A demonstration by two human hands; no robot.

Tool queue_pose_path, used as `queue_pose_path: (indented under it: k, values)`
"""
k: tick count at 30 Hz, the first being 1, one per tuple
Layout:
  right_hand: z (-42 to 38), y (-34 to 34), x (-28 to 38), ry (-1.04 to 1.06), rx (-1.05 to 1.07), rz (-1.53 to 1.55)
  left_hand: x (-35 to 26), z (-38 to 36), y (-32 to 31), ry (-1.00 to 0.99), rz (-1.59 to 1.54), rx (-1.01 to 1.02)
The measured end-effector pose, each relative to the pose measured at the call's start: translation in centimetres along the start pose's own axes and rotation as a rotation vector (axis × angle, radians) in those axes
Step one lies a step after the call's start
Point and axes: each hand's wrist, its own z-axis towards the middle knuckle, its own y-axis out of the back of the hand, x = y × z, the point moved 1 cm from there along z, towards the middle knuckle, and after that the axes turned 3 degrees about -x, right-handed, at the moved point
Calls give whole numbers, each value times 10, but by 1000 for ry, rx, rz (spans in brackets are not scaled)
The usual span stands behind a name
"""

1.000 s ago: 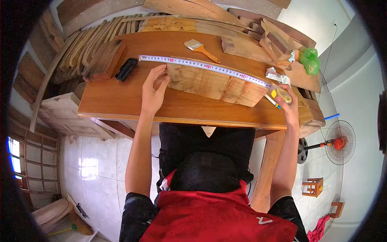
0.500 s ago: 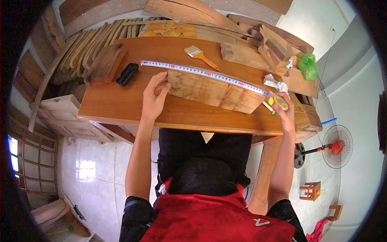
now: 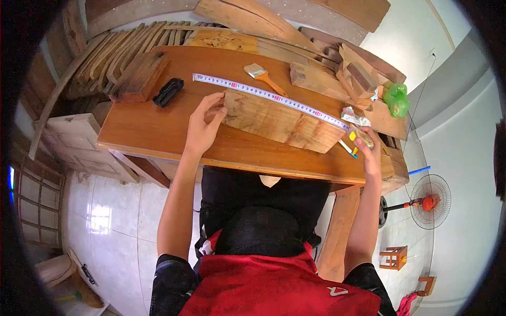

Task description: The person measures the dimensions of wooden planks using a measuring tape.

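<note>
A rectangular wooden board [image 3: 282,120] rests on the brown table [image 3: 153,131] in front of me. My left hand [image 3: 204,125] is at its left end, fingers curled and thumb touching the edge. My right hand [image 3: 370,150] grips a yellow tape measure case [image 3: 362,139] beside the board's right end. From the case, the white tape blade [image 3: 263,94] stretches left along the board's far edge, its free tip reaching past the board's left corner. A pen-like stick with a blue-and-yellow end [image 3: 349,149] lies near my right hand.
A flat paintbrush [image 3: 266,79] and a black object [image 3: 168,92] lie beyond the board. Wood blocks [image 3: 139,76] sit at the left, with more wood [image 3: 321,81] at the back right. A green plastic bag [image 3: 396,100] and a fan [image 3: 430,201] are on the right.
The camera view has shifted slightly, so the table and board appear moved a little. Both hands keep their places at the board's ends, the tape still drawn out.
</note>
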Motion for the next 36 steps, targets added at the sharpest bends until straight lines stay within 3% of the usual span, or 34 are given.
queue_pose_path:
  k: [5, 9, 14, 21, 24, 27, 29, 36]
  values:
    - [-5, -5, 5, 43, -36, -12, -2, 2, 0, 19, 8, 18]
    - [-9, -9, 6, 90, -49, -2, -5, 3, -4, 85, -161, 45]
    - [-16, -14, 12, 33, -51, 22, 0, -3, 1, 110, -230, 61]
    - [-34, -28, 26, 68, -165, 170, -38, -42, 8, 130, -34, 82]
    - [-54, -38, 29, 32, -172, 302, -52, -69, 1, 37, -4, 21]
    - [-89, -60, 51, 17, -193, 232, -54, -103, -14, -119, 165, -131]
    - [-112, -78, 70, 81, -102, 232, -64, -118, -27, -358, 405, -206]
    - [-142, -111, 93, 80, 25, 275, -65, -146, -69, -530, 304, -224]
